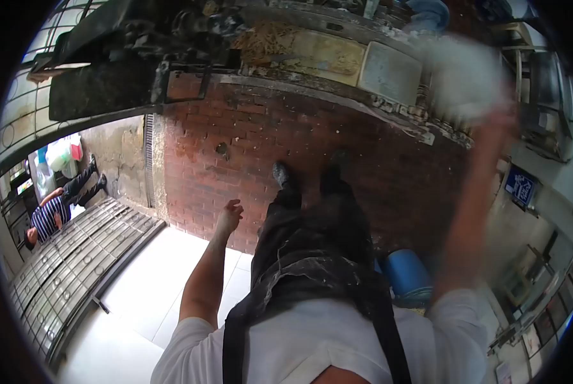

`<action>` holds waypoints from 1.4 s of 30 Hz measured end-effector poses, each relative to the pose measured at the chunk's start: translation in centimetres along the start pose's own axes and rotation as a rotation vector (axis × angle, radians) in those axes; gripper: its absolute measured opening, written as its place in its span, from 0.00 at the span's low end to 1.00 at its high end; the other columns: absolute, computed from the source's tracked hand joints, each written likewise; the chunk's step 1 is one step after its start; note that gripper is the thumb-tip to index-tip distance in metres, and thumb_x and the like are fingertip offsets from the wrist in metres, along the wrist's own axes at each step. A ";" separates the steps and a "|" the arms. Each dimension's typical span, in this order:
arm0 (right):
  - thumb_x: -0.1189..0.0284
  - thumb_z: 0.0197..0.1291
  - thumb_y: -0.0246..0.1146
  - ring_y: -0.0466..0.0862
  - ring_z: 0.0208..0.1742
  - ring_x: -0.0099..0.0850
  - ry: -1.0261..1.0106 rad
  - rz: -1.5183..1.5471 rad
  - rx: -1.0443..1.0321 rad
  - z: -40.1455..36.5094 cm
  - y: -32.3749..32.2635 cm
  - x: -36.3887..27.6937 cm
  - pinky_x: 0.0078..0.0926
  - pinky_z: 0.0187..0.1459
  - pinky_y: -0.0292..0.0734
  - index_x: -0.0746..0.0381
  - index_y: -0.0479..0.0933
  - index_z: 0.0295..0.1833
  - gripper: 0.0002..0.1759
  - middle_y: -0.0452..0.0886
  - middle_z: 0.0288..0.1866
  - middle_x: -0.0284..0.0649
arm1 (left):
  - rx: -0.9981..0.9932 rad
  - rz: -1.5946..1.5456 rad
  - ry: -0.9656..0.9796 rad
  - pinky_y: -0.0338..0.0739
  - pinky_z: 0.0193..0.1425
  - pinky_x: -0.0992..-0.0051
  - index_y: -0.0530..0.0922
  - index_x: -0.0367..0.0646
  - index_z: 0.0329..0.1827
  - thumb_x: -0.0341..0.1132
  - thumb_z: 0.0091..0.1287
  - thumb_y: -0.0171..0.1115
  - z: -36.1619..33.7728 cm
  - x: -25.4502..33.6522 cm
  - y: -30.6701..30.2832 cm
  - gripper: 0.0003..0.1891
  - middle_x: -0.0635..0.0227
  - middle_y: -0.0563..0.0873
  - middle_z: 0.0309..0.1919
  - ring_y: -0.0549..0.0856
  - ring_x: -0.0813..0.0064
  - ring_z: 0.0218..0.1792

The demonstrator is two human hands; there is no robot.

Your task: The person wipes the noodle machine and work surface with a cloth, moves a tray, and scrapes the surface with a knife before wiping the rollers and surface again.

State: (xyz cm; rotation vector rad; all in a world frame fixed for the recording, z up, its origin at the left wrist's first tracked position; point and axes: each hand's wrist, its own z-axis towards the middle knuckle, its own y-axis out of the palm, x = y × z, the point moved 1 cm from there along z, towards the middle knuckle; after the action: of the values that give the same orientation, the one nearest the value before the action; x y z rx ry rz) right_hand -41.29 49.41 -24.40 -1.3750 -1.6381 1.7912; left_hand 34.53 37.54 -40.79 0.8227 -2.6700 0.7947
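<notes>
At the right, my right arm is stretched forward, and my right hand (502, 118) is smeared by motion. It grips a pale, blurred thing (464, 77), perhaps a cloth or a bag; its kind cannot be made out. This pale thing is over the right end of a worn bench (337, 80). On that bench, a flat grey-white slab or lid (390, 72) sits beside a yellowish tray (325, 54). My left hand (231, 215) hangs low over the brick floor, holding nothing, its fingers loosely bent and apart.
Dark machinery (139, 51) stands at the upper left. A metal gate (85, 256) is at the left, with a person in a striped shirt (46, 214) beyond it. Near my right leg is a blue bucket (406, 272). Red brick floor (216, 153) lies around my feet.
</notes>
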 end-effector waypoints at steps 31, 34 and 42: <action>0.67 0.65 0.62 0.84 0.58 0.42 -0.411 -0.342 0.687 29.5 -25.3 -24.4 0.41 0.62 0.76 0.62 0.81 0.64 0.23 0.86 0.57 0.47 | 0.995 0.177 1.135 0.59 0.27 0.75 0.73 0.37 0.23 0.44 0.73 0.68 -11.2 62.0 -17.9 0.24 0.76 0.66 0.16 0.63 0.86 0.23; 0.66 0.65 0.63 0.84 0.58 0.44 -0.358 -0.370 0.414 32.3 -8.9 -26.1 0.42 0.62 0.77 0.63 0.81 0.64 0.24 0.86 0.58 0.50 | 0.994 0.149 1.113 0.55 0.30 0.77 0.70 0.39 0.24 0.37 0.74 0.67 -10.8 62.2 -17.8 0.21 0.81 0.63 0.20 0.60 0.88 0.27; 0.64 0.63 0.65 0.86 0.47 0.45 -0.256 0.474 -0.977 6.8 36.3 -27.7 0.42 0.53 0.82 0.65 0.83 0.60 0.23 0.87 0.51 0.52 | 0.929 0.004 1.070 0.52 0.31 0.82 0.72 0.45 0.24 0.33 0.77 0.64 -10.5 61.9 -17.8 0.18 0.86 0.68 0.24 0.61 0.92 0.28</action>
State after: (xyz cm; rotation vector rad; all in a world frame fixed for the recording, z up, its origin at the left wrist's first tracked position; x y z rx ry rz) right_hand -21.56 14.05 -46.69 -2.1258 -2.7091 1.4266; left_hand -4.87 3.31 -1.68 0.3230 -1.3044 1.8415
